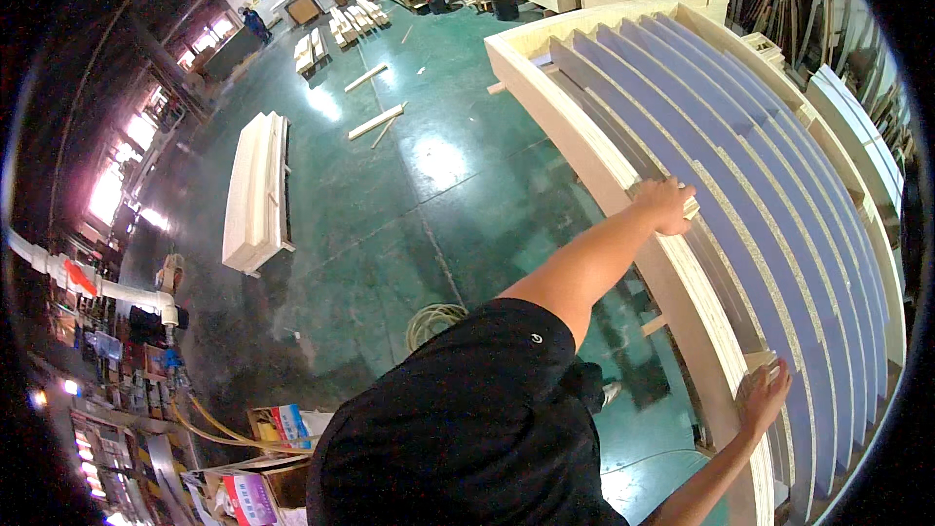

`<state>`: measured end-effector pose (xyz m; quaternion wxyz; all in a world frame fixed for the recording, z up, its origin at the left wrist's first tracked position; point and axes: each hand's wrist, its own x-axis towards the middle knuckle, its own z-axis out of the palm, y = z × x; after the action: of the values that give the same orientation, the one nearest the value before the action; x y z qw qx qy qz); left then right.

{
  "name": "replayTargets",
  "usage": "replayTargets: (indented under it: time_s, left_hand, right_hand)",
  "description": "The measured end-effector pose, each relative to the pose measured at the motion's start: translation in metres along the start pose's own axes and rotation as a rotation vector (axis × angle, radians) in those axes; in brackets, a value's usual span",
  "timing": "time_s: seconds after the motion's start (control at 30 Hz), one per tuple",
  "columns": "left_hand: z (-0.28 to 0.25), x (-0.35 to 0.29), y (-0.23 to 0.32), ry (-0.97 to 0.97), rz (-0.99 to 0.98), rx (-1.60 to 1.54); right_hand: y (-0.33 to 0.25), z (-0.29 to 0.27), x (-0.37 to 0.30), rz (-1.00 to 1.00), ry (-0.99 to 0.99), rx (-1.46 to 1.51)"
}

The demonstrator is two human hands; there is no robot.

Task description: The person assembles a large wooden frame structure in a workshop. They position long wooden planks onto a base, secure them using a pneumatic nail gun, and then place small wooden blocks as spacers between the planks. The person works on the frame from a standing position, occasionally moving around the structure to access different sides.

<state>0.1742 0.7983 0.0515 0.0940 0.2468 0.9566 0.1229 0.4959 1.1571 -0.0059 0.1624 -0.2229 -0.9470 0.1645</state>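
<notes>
Both hands were laid on the work at once: the left hand [667,205] was stretched far out, fingers curled shut over the top edge of a long board faced in blue-grey laminate with a raw chipboard edge [726,234], while the right hand [765,394] was pressed open and flat, fingers spread, against the near end of what looked to be the same board, though that could not be told for certain. The board was stood on edge among a row of like panels [779,136], all packed inside a big pale wooden crate frame [584,127]. Its long axis was seen running away from the body, up and to the left in the view, so that the two hands were set well apart along one line. The right hand was nearer the body, the left at full reach. Beyond the frame, loose pale timber strips [375,122] were scattered on the green workshop floor [409,185].
</notes>
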Motion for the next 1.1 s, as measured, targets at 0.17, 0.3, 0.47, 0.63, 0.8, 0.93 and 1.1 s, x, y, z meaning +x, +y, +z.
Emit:
replayTargets:
  time_s: [0.17, 0.3, 0.47, 0.63, 0.8, 0.93, 1.1]
  left_hand:
    - [0.008, 0.006, -0.004, 0.067, 0.015, -0.017]
    - [0.008, 0.006, -0.005, 0.088, 0.019, -0.008]
    - [0.011, 0.007, -0.007, 0.082, 0.014, -0.034]
    - [0.0, -0.001, 0.001, 0.04, 0.009, -0.041]
    - [0.015, 0.011, -0.006, 0.076, 0.005, -0.009]
    - [0.008, 0.007, -0.001, 0.057, -0.008, -0.028]
    - [0.004, 0.005, -0.002, 0.044, -0.012, -0.024]
  right_hand:
    - [0.003, 0.002, 0.002, -0.003, 0.011, 0.099]
    - [0.001, 0.003, 0.002, -0.005, 0.016, 0.102]
    - [0.002, 0.005, 0.003, -0.009, 0.015, 0.056]
    - [0.001, -0.004, 0.006, 0.09, -0.097, 0.046]
    - [0.004, -0.001, 0.008, 0.054, -0.099, 0.023]
    - [-0.003, -0.005, 0.008, 0.092, -0.116, 0.024]
    - [-0.014, -0.008, 0.012, 0.133, -0.148, 0.101]
